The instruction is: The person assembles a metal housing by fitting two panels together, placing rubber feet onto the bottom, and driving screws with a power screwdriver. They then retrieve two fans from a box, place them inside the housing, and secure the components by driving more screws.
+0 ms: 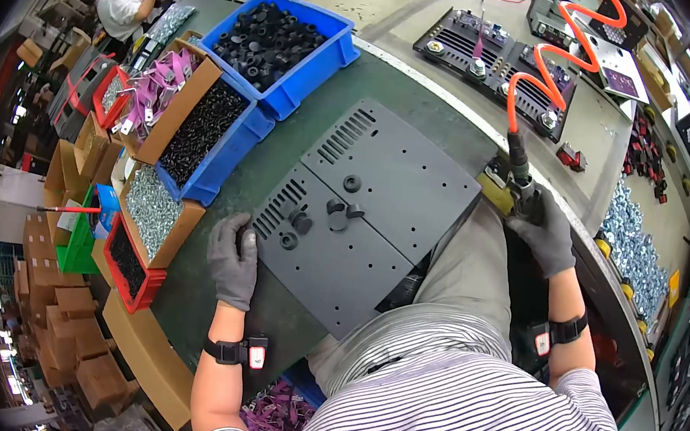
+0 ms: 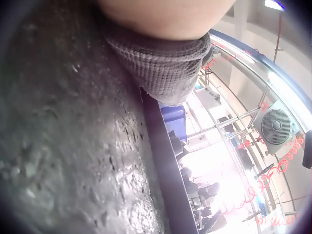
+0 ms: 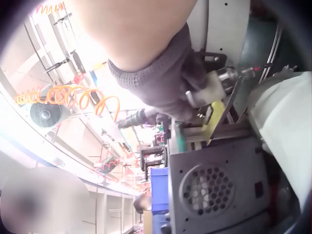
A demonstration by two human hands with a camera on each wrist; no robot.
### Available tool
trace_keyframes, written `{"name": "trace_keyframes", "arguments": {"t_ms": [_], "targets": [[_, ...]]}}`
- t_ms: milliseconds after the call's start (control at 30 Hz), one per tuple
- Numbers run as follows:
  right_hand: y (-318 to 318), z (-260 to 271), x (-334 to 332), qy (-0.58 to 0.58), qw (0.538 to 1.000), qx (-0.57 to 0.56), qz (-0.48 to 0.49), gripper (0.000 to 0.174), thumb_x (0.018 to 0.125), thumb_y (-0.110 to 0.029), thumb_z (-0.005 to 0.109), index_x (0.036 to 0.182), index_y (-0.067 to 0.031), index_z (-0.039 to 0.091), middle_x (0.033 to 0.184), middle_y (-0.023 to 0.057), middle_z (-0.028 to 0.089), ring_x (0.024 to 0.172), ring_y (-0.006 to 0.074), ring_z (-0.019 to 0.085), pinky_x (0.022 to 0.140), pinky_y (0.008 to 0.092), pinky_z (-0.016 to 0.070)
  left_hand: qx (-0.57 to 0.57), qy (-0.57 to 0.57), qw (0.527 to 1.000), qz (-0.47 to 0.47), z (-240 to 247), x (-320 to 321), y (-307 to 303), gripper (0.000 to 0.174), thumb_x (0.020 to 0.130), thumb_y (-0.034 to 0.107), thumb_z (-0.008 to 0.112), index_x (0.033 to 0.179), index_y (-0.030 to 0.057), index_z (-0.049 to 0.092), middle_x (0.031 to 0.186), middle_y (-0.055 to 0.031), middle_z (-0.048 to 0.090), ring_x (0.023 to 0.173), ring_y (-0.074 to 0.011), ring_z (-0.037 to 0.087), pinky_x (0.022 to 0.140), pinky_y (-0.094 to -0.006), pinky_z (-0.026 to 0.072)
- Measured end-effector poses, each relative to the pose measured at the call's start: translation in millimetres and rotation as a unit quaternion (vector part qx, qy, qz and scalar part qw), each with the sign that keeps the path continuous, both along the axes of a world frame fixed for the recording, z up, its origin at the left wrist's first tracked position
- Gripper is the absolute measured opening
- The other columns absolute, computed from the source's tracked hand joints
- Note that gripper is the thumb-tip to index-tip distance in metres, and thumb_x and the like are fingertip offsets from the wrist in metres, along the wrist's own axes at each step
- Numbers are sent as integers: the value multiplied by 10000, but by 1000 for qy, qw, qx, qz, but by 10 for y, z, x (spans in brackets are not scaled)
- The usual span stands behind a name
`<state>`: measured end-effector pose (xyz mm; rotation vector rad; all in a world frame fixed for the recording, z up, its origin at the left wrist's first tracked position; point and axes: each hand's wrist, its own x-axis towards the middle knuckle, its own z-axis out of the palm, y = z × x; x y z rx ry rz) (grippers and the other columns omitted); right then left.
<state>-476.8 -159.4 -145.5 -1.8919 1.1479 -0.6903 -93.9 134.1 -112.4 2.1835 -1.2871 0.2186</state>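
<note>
Two dark grey metal panels, an upper one [image 1: 436, 166] and a lower one [image 1: 329, 278], lie side by side at the bench edge by the person's lap. Several small round black rubber pieces [image 1: 352, 183] sit loose on them. My gloved left hand [image 1: 233, 262] rests at the lower panel's left edge, its fingers loosely bent and holding nothing; in the left wrist view mostly the glove cuff [image 2: 165, 73] shows. At the panels' right side, my gloved right hand [image 1: 549, 234] grips a power screwdriver [image 3: 214, 90] fed by an orange coiled hose [image 1: 539, 76].
Left of the panels stand a blue bin [image 1: 315, 67] of black rubber parts, another blue bin [image 1: 208, 183] of black screws, a carton [image 1: 179, 237] of silver screws and a red bin [image 1: 151, 285]. Black slotted units [image 1: 498, 63] lie behind. Another person [image 1: 119, 13] works far left.
</note>
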Motion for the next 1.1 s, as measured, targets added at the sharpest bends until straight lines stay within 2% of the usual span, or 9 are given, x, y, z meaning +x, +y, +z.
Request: {"name": "trace_keyframes", "arguments": {"t_ms": [200,300,400,467,667,733,867,933,1100], "targets": [[-14,289,183,267,956,-124,1,452,627,-304,756,980,-72,595,806,127,638,739,333,618,659,409,485,5,-10,1000,4,-32,7,17,242,879,180,542,1070,38,587,1059,-138,579,1005,-302,537,900,-384,421],[-21,402,228,121,959,-255,27,317,627,-248,726,846,-90,561,701,97,577,654,303,581,619,400,458,13,-22,1000,8,-35,3,26,239,878,176,545,1067,37,589,1057,-137,579,1007,-302,535,902,-383,420],[-141,629,344,-51,932,-359,4,425,668,-107,712,1056,-67,542,779,70,566,600,219,521,587,320,441,26,8,999,19,-10,-13,16,241,881,190,548,1060,35,590,1054,-140,578,1008,-302,534,899,-384,420],[-128,762,634,-330,935,-132,-18,448,743,1,638,1166,-35,497,856,40,561,638,126,501,571,245,415,21,-13,1000,17,-20,-6,11,250,883,208,550,1057,33,590,1048,-140,581,1007,-301,533,895,-386,421],[-412,1210,1317,-506,857,-52,86,472,775,74,587,1226,-18,485,1113,123,617,717,90,536,559,204,419,19,-29,999,36,-33,-11,3,258,884,268,535,1035,71,604,1029,-137,590,992,-318,538,885,-406,421],[-515,1035,1417,-447,886,-13,123,405,784,90,597,1166,-11,507,955,71,613,933,140,580,715,231,454,15,-23,999,39,-40,-18,7,257,884,270,534,1035,75,605,1030,-135,590,999,-319,536,890,-406,419],[-679,721,1656,-459,864,-163,127,282,774,71,656,887,-79,445,818,36,576,670,99,544,555,236,444,12,-7,1000,18,-22,4,-5,259,871,270,546,1041,84,601,1041,-137,590,1018,-327,531,899,-410,417],[-701,668,1506,-342,935,-25,96,354,767,76,667,822,-99,365,786,28,560,612,95,533,475,230,413,30,-29,999,10,-19,77,55,253,852,261,560,1043,100,599,1044,-138,591,1028,-330,534,895,-411,419],[-751,622,1503,-301,946,35,120,334,782,19,613,1056,-91,458,837,19,517,696,77,525,530,226,408,47,12,990,132,556,353,258,223,842,231,577,1024,108,620,991,-99,616,925,-276,586,837,-365,466]]}}
